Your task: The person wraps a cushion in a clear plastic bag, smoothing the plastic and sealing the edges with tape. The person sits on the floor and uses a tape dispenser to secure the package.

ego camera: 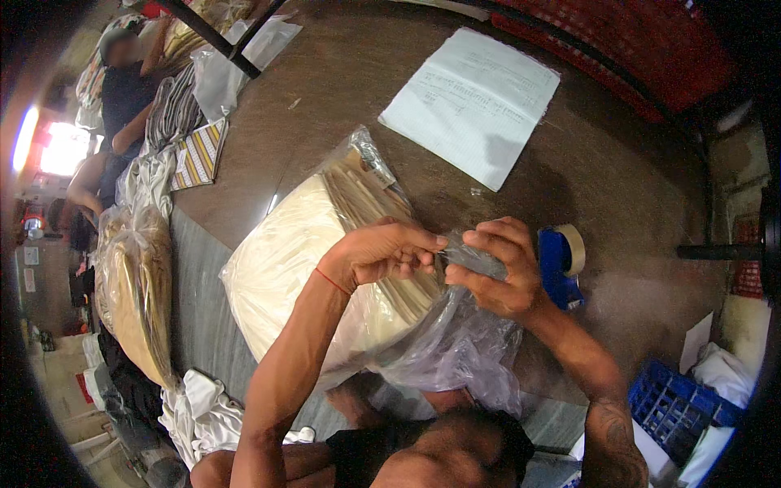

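A bundle of folded cream fabric [287, 238] lies before me inside a clear plastic bag, its layered edges facing right. My left hand [390, 250], with a red thread at the wrist, is over the bundle and pinches the left end of a piece of clear plastic film [467, 250]. Thumb and fingers of my right hand [503, 268] curl around the right part of that film. Whether the film belongs to the bag or is separate I cannot tell. Loose bag plastic [457, 354] spreads below the hands towards my body.
A blue tape dispenser [552, 265] with a tape roll [572, 249] stands right of my right hand. Paper with writing [476, 104] lies farther back. Another bagged bundle [135, 293], white cloth [201, 415] and a person [125, 97] are at left; a blue crate [680, 409] is lower right.
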`<state>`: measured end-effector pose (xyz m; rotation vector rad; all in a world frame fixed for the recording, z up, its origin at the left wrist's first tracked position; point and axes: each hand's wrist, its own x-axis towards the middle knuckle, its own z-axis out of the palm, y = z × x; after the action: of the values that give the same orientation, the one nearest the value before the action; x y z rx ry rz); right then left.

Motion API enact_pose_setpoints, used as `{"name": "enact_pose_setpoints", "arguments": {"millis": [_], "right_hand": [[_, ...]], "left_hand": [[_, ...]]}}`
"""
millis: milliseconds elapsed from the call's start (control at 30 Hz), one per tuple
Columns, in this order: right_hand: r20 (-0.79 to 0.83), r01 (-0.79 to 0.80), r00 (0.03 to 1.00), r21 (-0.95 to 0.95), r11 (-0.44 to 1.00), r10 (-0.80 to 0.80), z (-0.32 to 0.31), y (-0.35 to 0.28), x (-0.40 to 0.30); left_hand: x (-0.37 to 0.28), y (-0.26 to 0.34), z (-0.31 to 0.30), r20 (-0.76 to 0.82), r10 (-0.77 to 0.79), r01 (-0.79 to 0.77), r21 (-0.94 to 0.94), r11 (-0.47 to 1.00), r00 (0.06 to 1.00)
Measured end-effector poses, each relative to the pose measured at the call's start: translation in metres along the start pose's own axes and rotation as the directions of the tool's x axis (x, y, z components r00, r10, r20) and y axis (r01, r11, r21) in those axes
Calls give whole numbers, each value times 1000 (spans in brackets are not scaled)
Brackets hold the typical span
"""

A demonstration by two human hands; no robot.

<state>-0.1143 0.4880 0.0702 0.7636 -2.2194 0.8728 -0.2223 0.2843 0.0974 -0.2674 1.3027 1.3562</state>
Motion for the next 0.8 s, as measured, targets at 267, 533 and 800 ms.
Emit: {"name": "enact_pose_setpoints", "arguments": {"millis": [267, 533, 800], "right_hand": [[-45, -241, 969, 64, 968, 244, -6, -14, -5], [-52, -710, 689, 154, 687, 723, 7, -36, -34], [-123, -893, 322, 291, 344, 939, 45, -22, -44]], "left_hand": [[13, 49, -6, -89, 604, -437, 610, 661, 792], [132, 105, -236, -63, 736, -115, 975, 189, 674], [134, 110, -235, 50, 612, -323, 882, 345, 789]]}}
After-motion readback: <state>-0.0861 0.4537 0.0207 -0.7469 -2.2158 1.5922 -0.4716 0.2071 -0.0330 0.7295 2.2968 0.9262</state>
